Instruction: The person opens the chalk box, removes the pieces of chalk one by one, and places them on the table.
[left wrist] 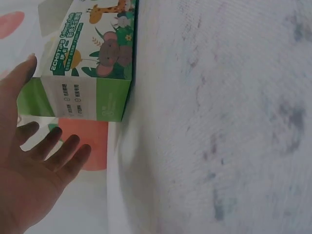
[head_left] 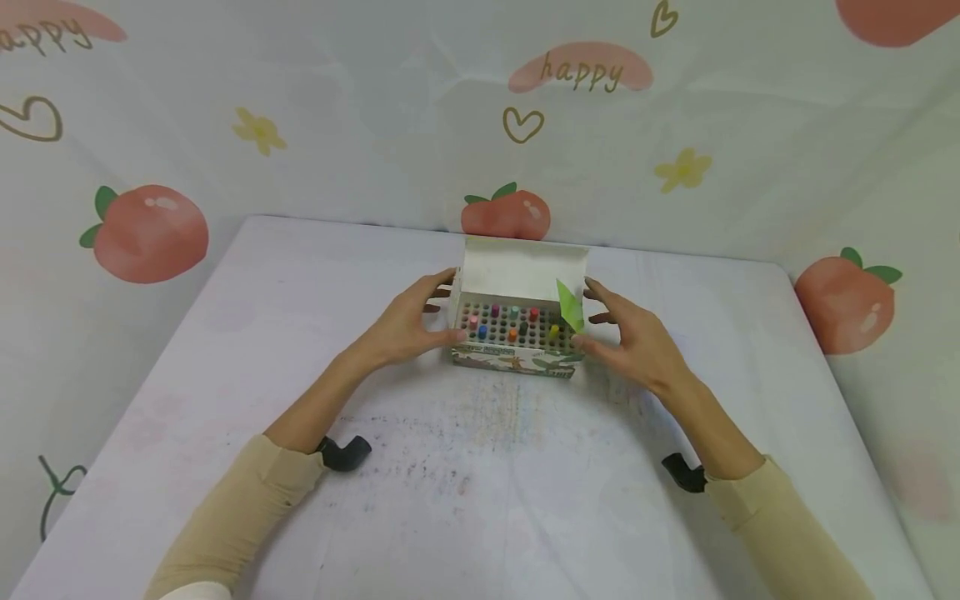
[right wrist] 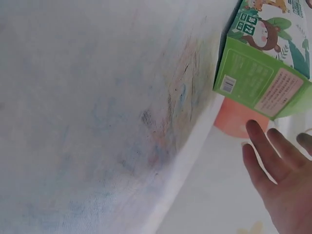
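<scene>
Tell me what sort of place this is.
Probably a home or studio craft table set up for recording. A white table, smudged with colour marks, stands against a peach-and-heart "happy" backdrop, and an open box of coloured crayons or markers sits between the left hand and right hand.

We see a white table (head_left: 480,500), top covered in a pale cloth with grey and faintly coloured scuff marks, densest in the near-centre strip (the wrist views show the same smudges close up). One thing sits directly on it: an open cardboard box (head_left: 517,354), toward the far middle, lid flipped up at the back. Its front and side panels carry cartoon animal print on green and white. Inside, we see a perforated tray holding a few coloured pieces upright. The box rests flat, base fully on the cloth, well clear of the table edges.
</scene>
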Demonstrator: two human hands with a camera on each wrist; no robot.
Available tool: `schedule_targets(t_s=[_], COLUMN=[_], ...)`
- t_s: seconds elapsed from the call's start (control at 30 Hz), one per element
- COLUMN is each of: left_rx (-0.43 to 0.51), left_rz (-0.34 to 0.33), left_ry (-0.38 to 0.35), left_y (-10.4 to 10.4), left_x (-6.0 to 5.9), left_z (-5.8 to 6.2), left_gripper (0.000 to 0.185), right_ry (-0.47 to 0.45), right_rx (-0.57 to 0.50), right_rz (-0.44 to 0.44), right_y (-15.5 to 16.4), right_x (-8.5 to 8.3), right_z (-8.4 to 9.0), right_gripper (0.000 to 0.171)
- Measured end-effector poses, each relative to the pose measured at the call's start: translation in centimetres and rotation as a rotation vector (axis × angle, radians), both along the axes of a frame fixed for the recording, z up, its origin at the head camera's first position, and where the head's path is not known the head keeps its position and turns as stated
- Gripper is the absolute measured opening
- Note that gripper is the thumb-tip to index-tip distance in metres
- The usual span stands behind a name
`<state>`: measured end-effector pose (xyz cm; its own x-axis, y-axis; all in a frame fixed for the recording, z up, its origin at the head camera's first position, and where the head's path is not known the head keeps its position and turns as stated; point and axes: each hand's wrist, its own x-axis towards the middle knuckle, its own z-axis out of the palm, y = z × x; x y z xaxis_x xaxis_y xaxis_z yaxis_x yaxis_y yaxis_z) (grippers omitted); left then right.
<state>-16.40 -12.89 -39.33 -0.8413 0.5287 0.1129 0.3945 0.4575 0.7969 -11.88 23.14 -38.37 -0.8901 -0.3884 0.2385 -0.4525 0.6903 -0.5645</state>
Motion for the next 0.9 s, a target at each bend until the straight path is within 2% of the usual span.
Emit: schedule_targets(t_s=[0.1,0.2,0.43,0.5,0.73,0.8,0.9], left_rx=[0.022,0.053,0.081,0.06,-0.056,-0.089,-0.133], left_rz=[0.021,0.028,0.065,0.074,0.062,0.058,0.06], left_ry=[0.023,0.051,0.126,0.163,0.295,0.295,0.252], left_y=[-0.3,-0.7,-1.3,-1.5,-2.1,-2.3,-2.5], left_x=[0.0,-0.1,-0.1,0.0,0.0,0.2,0.4], left_z=[0.2,0.5,0.9,0.9,0.9,0.8,0.7], left_gripper=[0.094,0.093,0.104,0.106,0.098,0.095,0.093], right_ry=[0.076,0.104,0.169,0.19,0.266,0.274,0.273], right_rx=[0.012,0.005,-0.134,-0.12,0.051,0.065,0.067], right_rz=[-0.017,-0.015,0.064,0.053,0.018,0.018,0.0], right_y=[0.2,0.4,0.7,0.8,1.4,1.5,1.7], right_x=[0.2,0.3,0.3,0.4,0.9,1.1,1.3], right_z=[0.1,0.2,0.5,0.6,0.8,0.8,0.7], right_gripper=[0.08,0.081,0.094,0.095,0.089,0.088,0.086])
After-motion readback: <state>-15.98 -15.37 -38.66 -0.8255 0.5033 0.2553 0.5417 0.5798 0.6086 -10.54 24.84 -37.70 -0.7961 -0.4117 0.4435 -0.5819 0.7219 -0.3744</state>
